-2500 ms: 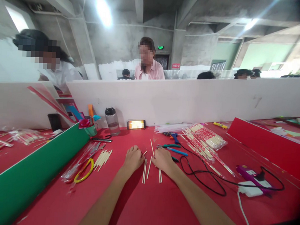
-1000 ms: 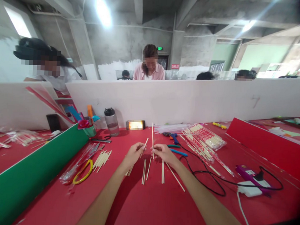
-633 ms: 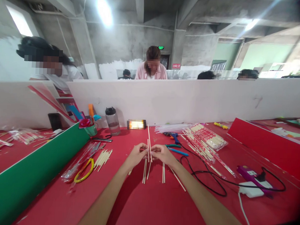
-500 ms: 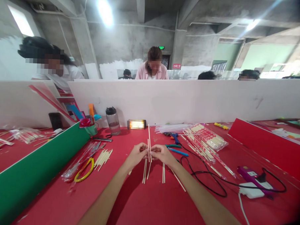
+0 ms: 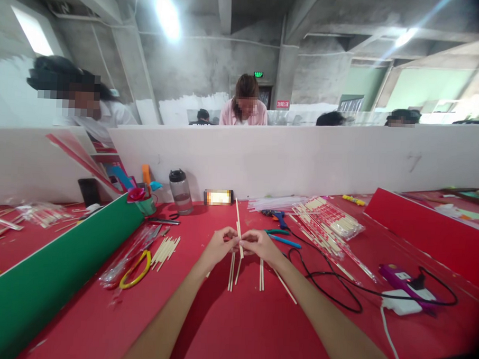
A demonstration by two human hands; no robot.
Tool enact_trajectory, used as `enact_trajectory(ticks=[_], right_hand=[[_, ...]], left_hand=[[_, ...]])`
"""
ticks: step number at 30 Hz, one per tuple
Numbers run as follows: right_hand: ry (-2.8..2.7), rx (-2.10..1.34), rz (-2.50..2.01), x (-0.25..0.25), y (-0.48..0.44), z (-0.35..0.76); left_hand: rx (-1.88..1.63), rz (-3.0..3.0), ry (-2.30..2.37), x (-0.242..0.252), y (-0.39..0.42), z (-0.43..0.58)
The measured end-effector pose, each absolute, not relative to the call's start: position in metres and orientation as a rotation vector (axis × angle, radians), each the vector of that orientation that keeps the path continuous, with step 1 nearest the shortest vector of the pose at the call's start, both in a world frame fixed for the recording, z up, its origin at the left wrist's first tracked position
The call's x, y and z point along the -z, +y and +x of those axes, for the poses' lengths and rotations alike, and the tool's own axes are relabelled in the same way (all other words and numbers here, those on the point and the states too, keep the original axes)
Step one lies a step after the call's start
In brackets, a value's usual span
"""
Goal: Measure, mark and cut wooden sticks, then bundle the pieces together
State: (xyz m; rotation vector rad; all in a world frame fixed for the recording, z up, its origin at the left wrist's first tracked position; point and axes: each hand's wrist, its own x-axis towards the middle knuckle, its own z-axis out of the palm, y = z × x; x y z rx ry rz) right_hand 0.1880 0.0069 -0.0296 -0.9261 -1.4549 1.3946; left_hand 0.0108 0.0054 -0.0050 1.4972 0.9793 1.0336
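My left hand and my right hand meet over the red table, fingers pinched. Between them they hold thin wooden sticks side by side, pointing up and away from me. The longer stick rises above both hands. Below the hands, pairs of sticks lie flat on the table, with another pair to the right and a single slanted stick under my right forearm.
A loose stick pile and yellow-handled pliers lie left, by a green board. Packets of sticks, blue cutters, a black cable and a purple glue gun lie right. A bottle and phone stand by the white divider. People sit beyond.
My hands rose off the table, each lifting a stick, then came together so the two sticks stand side by side. In the last half second they hardly moved.
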Motion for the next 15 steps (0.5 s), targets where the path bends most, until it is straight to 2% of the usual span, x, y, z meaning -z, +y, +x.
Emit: enact_trajectory(ticks=[15], right_hand=[[-1.447, -1.432, -0.899, 0.0298, 0.0066, 0.1889]], left_hand=[[-1.025, 1.498, 0.99, 0.0103, 0.0076, 0.0108]])
